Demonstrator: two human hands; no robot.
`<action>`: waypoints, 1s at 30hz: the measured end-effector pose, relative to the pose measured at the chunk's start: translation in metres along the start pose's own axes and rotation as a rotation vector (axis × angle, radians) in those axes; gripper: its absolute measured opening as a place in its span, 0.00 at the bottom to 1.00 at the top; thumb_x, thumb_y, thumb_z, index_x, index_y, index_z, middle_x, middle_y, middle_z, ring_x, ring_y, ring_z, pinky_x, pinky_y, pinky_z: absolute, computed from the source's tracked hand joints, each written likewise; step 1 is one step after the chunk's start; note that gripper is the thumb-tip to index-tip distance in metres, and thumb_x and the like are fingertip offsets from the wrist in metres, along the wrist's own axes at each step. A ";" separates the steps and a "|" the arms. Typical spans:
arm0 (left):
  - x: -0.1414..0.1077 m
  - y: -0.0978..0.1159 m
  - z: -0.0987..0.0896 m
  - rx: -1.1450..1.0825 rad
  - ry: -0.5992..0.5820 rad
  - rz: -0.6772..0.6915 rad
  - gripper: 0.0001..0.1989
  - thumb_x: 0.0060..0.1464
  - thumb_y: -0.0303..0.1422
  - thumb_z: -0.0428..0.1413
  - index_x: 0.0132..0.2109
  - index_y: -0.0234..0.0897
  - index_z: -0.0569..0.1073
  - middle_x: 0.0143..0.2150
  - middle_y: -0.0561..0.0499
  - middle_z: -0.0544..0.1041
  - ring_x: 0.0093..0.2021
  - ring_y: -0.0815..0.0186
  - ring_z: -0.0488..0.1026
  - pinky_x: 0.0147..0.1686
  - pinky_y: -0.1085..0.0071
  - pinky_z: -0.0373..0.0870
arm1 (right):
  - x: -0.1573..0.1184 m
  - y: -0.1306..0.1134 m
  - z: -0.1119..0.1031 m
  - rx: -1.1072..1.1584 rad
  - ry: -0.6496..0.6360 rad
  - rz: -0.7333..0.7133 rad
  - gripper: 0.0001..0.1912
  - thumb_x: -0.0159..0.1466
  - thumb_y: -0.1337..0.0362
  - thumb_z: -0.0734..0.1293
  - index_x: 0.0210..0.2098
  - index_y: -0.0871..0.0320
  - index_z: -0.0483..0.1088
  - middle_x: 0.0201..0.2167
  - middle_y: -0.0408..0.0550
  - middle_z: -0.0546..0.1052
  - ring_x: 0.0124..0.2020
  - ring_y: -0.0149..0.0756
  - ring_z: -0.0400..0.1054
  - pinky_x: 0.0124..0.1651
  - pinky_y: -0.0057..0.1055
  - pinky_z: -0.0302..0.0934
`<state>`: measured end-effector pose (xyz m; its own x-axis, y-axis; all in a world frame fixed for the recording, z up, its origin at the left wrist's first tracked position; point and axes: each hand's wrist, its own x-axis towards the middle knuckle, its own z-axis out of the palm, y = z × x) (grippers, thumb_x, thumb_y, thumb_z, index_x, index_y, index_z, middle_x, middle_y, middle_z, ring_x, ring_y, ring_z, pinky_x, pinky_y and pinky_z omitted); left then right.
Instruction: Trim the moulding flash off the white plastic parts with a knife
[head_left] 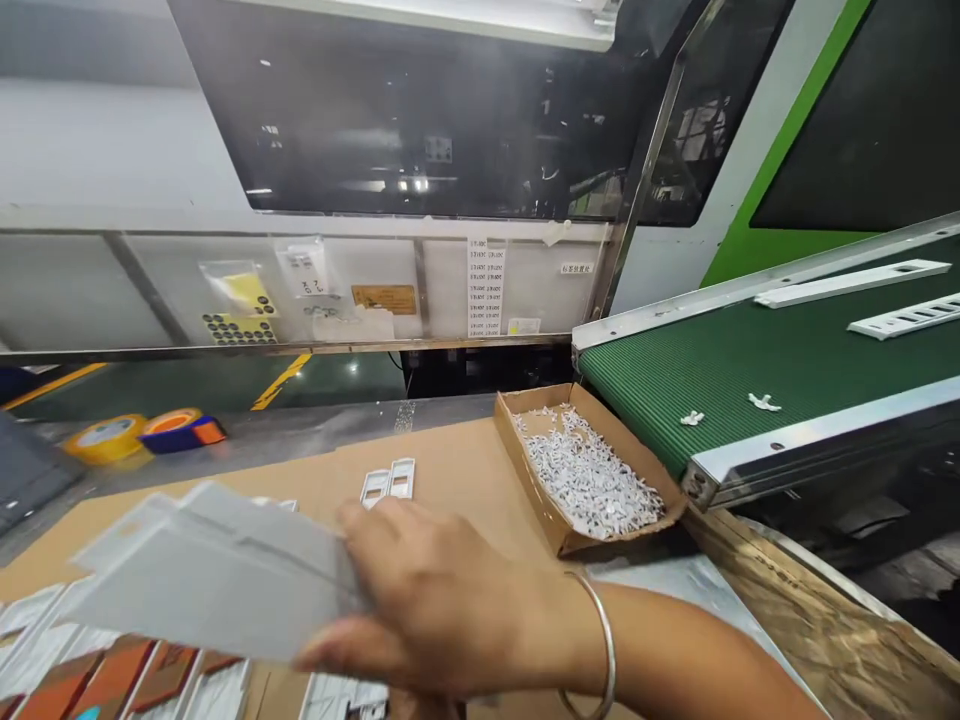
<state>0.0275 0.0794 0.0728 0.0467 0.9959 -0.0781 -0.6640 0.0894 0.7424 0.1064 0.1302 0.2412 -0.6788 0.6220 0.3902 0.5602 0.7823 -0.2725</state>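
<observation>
My right hand (pixel 435 600), with a silver bangle (pixel 606 640) at the wrist, reaches leftward across the table. Its thumb and fingers are closed on a small stack of flat, pale grey plastic panels (pixel 225 580), smeared by motion. Under and beside them at the lower left lie white plastic frame parts (pixel 217 690) and orange-brown pieces (pixel 116 680). Two small white parts with rectangular openings (pixel 388 482) rest on the cardboard just beyond my fingers. My left hand cannot be made out.
A cardboard tray (pixel 525 490) of tiny white plastic bits stands right of centre. Beside it a green conveyor belt (pixel 675 360) carries long white parts (pixel 855 283) and small scraps (pixel 765 402). Tape rolls (pixel 180 430) lie at the left. A machine panel (pixel 450 120) rises behind.
</observation>
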 end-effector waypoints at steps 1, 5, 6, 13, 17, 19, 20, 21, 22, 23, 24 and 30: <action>-0.003 0.003 -0.002 -0.022 0.022 0.025 0.24 0.48 0.53 0.54 0.47 0.45 0.71 0.38 0.49 0.74 0.36 0.60 0.72 0.34 0.64 0.71 | -0.010 0.009 0.011 0.028 0.019 0.054 0.24 0.65 0.51 0.60 0.52 0.63 0.60 0.40 0.49 0.72 0.39 0.33 0.65 0.39 0.27 0.62; -0.014 0.040 -0.017 -0.153 0.109 0.046 0.33 0.35 0.62 0.56 0.47 0.50 0.71 0.31 0.53 0.73 0.28 0.61 0.70 0.28 0.63 0.71 | -0.074 0.067 0.072 -0.095 0.011 0.386 0.16 0.66 0.66 0.58 0.53 0.62 0.60 0.46 0.54 0.71 0.48 0.38 0.64 0.48 0.35 0.59; -0.016 0.052 -0.021 -0.200 0.123 0.046 0.32 0.34 0.60 0.57 0.45 0.48 0.72 0.30 0.53 0.73 0.26 0.62 0.70 0.26 0.64 0.70 | -0.094 0.078 0.089 -0.109 -0.011 0.435 0.14 0.64 0.67 0.61 0.49 0.63 0.64 0.43 0.56 0.72 0.46 0.42 0.65 0.47 0.38 0.60; -0.025 0.084 -0.042 -0.512 0.122 0.069 0.18 0.50 0.48 0.53 0.36 0.38 0.75 0.24 0.55 0.66 0.19 0.74 0.65 0.20 0.76 0.66 | -0.188 0.089 0.154 -0.129 0.016 0.543 0.12 0.64 0.73 0.54 0.33 0.61 0.68 0.33 0.54 0.72 0.38 0.43 0.66 0.43 0.42 0.60; -0.031 0.075 -0.049 -0.556 0.106 0.056 0.17 0.56 0.46 0.49 0.37 0.39 0.74 0.24 0.57 0.62 0.18 0.77 0.62 0.19 0.79 0.63 | -0.190 0.050 0.148 -0.054 0.123 0.546 0.15 0.67 0.70 0.49 0.40 0.59 0.66 0.31 0.51 0.70 0.35 0.40 0.65 0.37 0.36 0.61; -0.033 0.072 -0.051 -0.571 0.088 0.049 0.17 0.56 0.46 0.48 0.37 0.39 0.74 0.24 0.58 0.60 0.18 0.78 0.60 0.19 0.80 0.63 | -0.186 0.018 0.139 0.035 0.151 0.534 0.13 0.69 0.67 0.51 0.48 0.58 0.63 0.34 0.50 0.70 0.36 0.36 0.66 0.38 0.31 0.63; -0.034 0.072 -0.052 -0.578 0.078 0.046 0.17 0.56 0.46 0.48 0.37 0.39 0.74 0.24 0.58 0.59 0.17 0.79 0.60 0.19 0.80 0.62 | -0.184 0.001 0.133 0.101 0.157 0.519 0.13 0.69 0.65 0.53 0.50 0.57 0.62 0.36 0.50 0.69 0.35 0.34 0.67 0.37 0.29 0.63; -0.035 0.071 -0.052 -0.584 0.069 0.042 0.17 0.57 0.46 0.47 0.37 0.40 0.74 0.24 0.58 0.59 0.17 0.79 0.59 0.19 0.80 0.62 | -0.182 -0.015 0.127 0.215 0.145 0.493 0.14 0.68 0.65 0.55 0.53 0.55 0.61 0.36 0.49 0.69 0.34 0.33 0.67 0.36 0.27 0.64; -0.036 0.071 -0.053 -0.589 0.059 0.037 0.18 0.57 0.46 0.47 0.37 0.39 0.74 0.25 0.58 0.59 0.17 0.79 0.58 0.19 0.80 0.62 | -0.180 -0.030 0.120 0.309 0.150 0.457 0.16 0.68 0.65 0.56 0.55 0.53 0.60 0.36 0.48 0.69 0.33 0.32 0.68 0.35 0.26 0.64; -0.037 0.070 -0.054 -0.594 0.049 0.032 0.18 0.57 0.46 0.47 0.37 0.39 0.74 0.25 0.58 0.59 0.17 0.80 0.58 0.19 0.80 0.62 | -0.178 -0.043 0.113 0.395 0.134 0.421 0.18 0.67 0.65 0.57 0.57 0.52 0.58 0.36 0.47 0.69 0.34 0.33 0.68 0.36 0.26 0.65; -0.038 0.070 -0.055 -0.597 0.040 0.028 0.18 0.57 0.47 0.47 0.37 0.39 0.75 0.24 0.58 0.58 0.17 0.80 0.57 0.19 0.81 0.62 | -0.177 -0.054 0.107 0.470 0.110 0.391 0.20 0.67 0.66 0.57 0.59 0.50 0.57 0.36 0.47 0.70 0.35 0.33 0.69 0.37 0.25 0.65; -0.044 0.067 -0.055 -0.612 0.007 0.001 0.23 0.59 0.49 0.43 0.37 0.38 0.75 0.24 0.58 0.57 0.16 0.80 0.55 0.17 0.82 0.60 | -0.176 -0.079 0.106 0.584 0.004 0.391 0.14 0.69 0.63 0.54 0.51 0.53 0.64 0.33 0.47 0.73 0.32 0.31 0.70 0.33 0.24 0.63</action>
<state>-0.0596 0.0401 0.0893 0.0422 0.9956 -0.0833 -0.9723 0.0601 0.2258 0.1314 -0.0379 0.1005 -0.4773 0.8621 0.1704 0.4155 0.3923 -0.8207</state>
